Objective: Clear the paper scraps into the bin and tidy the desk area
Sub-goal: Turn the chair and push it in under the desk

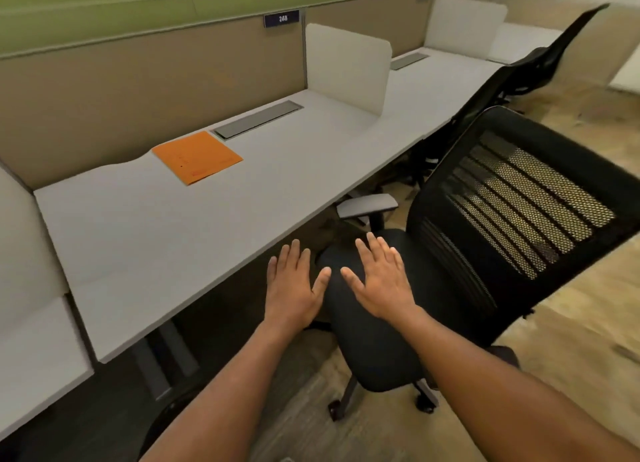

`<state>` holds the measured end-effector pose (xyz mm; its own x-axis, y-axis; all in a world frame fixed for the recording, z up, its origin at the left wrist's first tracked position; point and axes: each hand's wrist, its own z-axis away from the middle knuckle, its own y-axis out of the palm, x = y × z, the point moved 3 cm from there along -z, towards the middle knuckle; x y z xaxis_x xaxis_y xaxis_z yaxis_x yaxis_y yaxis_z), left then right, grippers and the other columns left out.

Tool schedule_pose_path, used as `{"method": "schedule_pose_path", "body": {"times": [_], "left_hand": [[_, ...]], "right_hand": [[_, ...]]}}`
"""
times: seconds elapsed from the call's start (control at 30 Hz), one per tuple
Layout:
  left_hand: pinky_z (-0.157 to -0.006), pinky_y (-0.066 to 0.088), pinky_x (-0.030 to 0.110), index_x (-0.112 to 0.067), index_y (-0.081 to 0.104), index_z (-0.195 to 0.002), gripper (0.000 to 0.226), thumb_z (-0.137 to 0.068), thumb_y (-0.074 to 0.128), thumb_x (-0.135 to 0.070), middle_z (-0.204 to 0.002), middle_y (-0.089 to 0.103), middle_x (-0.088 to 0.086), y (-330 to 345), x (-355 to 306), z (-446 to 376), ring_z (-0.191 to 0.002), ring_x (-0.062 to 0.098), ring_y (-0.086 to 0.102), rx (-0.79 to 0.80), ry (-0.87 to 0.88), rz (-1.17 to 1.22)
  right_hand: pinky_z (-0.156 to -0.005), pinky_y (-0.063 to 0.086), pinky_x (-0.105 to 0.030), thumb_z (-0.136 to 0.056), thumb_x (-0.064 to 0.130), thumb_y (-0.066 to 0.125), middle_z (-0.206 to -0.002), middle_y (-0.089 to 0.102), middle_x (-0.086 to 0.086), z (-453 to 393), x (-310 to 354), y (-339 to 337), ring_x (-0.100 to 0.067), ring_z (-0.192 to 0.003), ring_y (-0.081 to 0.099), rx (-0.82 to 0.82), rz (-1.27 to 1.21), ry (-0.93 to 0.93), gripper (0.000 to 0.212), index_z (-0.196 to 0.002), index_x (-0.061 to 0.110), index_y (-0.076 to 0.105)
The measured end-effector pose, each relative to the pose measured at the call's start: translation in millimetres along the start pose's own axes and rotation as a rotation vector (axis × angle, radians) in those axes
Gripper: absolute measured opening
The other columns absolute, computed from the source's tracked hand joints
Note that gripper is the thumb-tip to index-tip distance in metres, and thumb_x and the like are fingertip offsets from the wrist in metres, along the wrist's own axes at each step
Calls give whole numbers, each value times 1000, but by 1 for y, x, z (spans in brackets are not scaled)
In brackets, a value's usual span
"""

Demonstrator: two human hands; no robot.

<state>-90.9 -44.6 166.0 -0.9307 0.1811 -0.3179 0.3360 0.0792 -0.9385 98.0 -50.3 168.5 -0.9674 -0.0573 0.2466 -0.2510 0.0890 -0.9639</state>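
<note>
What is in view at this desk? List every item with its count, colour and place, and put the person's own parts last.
desk: one long run, pale grey, along the partition wall
folder: one, orange, flat on the desk near the back edge
cable tray lid: one here, grey, set into the desk behind the folder; a second further along
dividers: two in full view, off-white, upright between desk places
number plate: one, dark blue, on top of the partition
office chair: one near, black mesh back, pulled out from the desk; more black chairs behind
floor: tan, right side
bin, paper scraps: none visible
hands: left hand and right hand, open, empty, over the chair seat
</note>
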Motion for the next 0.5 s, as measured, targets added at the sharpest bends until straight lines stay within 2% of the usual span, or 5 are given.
{"method": "schedule_pose_path", "body": {"times": [0.23, 0.4, 0.5], "left_hand": [[-119, -6, 40, -20, 25, -152, 79, -93, 6, -69, -164, 10, 2, 16, -92, 42, -150, 18, -2, 17, 67, 7], [-116, -12, 37, -20, 26, -152, 78, -93, 11, -68, -164, 11, 2, 28, -170, 79, -150, 18, -1, 10, 88, -9], [-116, -11, 38, -20, 27, -152, 79, -92, 10, -69, -163, 12, 2, 34, -215, 102, -150, 18, 0, 13, 119, -7]], "right_hand": [[-118, -3, -40, -90, 74, 15, -165, 4, -3, 69, -83, -33, -19, -150, -4, -35, -29, 61, 82, -155, 25, 14], [-118, -2, -39, -91, 73, 19, -164, 10, -4, 124, -146, -68, -19, -150, 1, -82, -27, 55, 79, -154, 24, 18], [-118, -1, -40, -88, 76, 12, -164, 10, -3, 152, -179, -89, -19, -150, 1, -85, -6, 56, 83, -154, 25, 17]]}}
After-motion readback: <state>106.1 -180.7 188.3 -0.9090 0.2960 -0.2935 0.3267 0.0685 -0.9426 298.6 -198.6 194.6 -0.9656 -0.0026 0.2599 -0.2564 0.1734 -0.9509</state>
